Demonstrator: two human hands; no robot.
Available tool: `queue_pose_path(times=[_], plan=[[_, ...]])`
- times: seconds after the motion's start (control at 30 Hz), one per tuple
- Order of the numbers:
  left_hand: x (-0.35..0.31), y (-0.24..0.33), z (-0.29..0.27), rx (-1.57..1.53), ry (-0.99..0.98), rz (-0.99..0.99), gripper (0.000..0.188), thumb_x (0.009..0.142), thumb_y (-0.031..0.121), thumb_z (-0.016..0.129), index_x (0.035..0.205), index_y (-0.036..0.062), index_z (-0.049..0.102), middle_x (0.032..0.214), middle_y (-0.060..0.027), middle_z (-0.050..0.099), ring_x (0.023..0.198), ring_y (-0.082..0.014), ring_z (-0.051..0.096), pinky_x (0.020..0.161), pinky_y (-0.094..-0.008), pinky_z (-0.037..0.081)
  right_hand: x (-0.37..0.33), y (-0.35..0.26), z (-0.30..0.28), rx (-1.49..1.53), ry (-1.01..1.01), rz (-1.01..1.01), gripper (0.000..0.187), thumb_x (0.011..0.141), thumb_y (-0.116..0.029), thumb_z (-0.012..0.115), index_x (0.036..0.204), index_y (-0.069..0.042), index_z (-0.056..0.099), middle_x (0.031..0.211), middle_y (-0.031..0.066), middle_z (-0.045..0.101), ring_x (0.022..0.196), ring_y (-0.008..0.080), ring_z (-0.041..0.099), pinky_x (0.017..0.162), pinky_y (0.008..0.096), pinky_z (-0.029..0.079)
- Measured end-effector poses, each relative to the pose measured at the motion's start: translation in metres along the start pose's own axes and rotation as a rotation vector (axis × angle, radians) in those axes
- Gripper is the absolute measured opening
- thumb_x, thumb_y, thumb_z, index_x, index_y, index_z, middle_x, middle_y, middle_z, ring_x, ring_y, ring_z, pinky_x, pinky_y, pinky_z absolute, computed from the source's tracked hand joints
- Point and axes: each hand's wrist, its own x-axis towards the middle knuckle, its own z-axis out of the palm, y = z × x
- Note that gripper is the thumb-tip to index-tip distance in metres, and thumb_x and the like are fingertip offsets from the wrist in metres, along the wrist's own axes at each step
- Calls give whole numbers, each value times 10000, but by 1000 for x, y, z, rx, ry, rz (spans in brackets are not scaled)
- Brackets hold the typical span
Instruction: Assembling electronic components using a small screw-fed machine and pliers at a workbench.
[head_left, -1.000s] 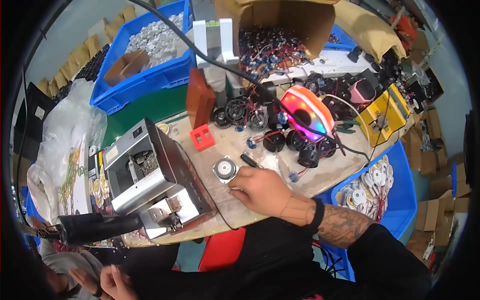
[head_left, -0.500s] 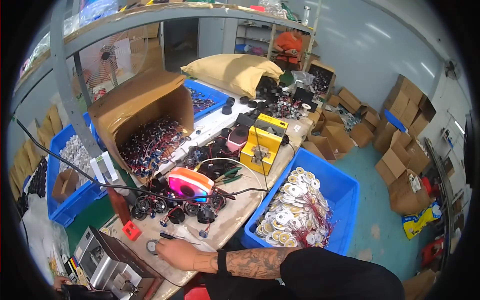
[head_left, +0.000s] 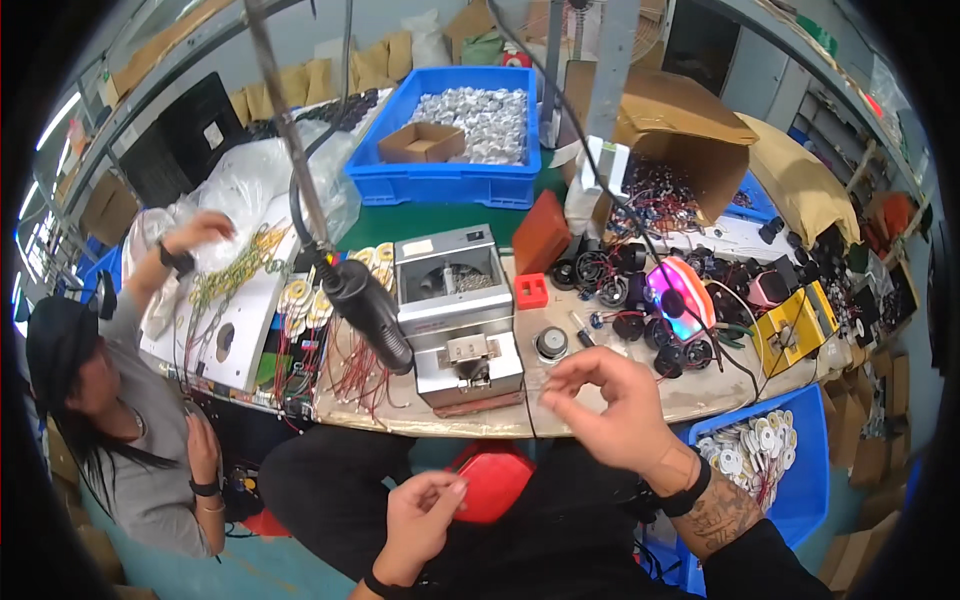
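Two hands come up from the lower edge of my view. My left hand hangs low over my lap, below the tabletop edge, with thumb and fingers pinched together; whether something tiny sits between them I cannot tell. Just beside it is a red stool seat. My right hand, with a black wristband, hovers over the front of the tabletop, fingers curled and slightly apart, holding nothing that I can see.

Just beyond that hand a small round speaker lies flat on the tabletop, near the fingertips but apart from them. Left of it stands a grey metal machine with a round bowl on top, and a black power screwdriver hangs on a cable before it. Right of the speaker sits a cluster of black speakers, one glowing round light, then a yellow box. A blue bin of white discs sits low at my right.

Farther back, an open cardboard box holds wired parts, and a blue crate holds silver pieces. At my left another person reaches one hand into clear plastic bags.
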Motion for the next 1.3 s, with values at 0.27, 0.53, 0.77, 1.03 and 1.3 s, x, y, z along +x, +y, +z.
queue_pose_path(times=[0.27,0.53,0.77,1.03,1.3], plan=[[32,71,24,-435,-146,22,205,1116,154,632,1108,-17,745,849,-58,688,619,-75,496,565,-236,387,24,-35,50,-107,-164,-379,490,868,-58,880,1294,-54,638,1000,74,819,930,271,796,831,366,619],[53,69,1,-643,-146,-59,136,1080,108,683,1078,-7,756,781,-27,640,605,-82,479,560,-252,359,44,-17,72,-188,-234,-415,558,853,-48,881,1337,-49,602,1034,80,831,901,292,759,801,381,605],[56,60,-8,-615,-61,-52,113,1046,99,747,1060,-13,761,775,-32,669,606,-66,498,561,-231,368,51,-7,80,-293,-305,-485,435,832,-29,887,1230,-63,715,958,63,778,812,269,720,740,372,561],[65,66,-6,-440,-41,-10,120,1039,95,755,1042,-25,755,794,-18,696,614,-39,521,551,-213,371,56,-8,69,-394,-405,-584,379,820,-30,899,1169,-70,755,936,72,728,798,260,706,720,388,557],[69,60,1,-536,-69,-70,90,1027,61,751,1040,-28,745,776,-29,672,594,-53,495,540,-218,351,50,-6,67,-265,-255,-447,352,797,-60,928,1109,-82,766,966,78,759,842,266,734,756,373,577]])
